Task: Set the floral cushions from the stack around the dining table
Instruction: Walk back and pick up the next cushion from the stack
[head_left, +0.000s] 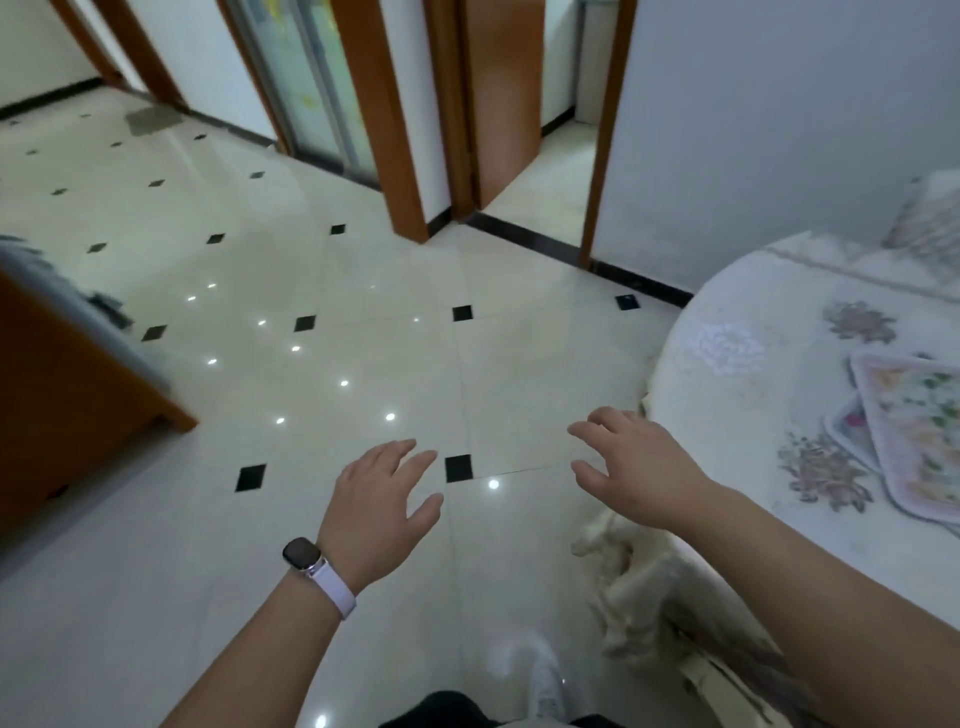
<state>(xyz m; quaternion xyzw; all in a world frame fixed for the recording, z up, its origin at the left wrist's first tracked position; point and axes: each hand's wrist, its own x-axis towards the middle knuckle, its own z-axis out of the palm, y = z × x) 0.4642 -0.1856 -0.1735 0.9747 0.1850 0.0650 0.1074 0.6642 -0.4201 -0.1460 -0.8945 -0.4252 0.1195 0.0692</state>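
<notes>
Both hands are out front and empty: left hand (382, 499) with a watch (303, 555) at its wrist, fingers spread wide, right hand (631, 467) just as loose and open, nothing held. The floral cushions (914, 431) lie stacked at three o'clock, on the white floral-covered surface (737, 343) beside the right arm. This looks like the between-cushions step, hands free over the tiled floor (363, 291). Next call: swing right toward three o'clock, get both hands onto the top cushion and lift it clear.
</notes>
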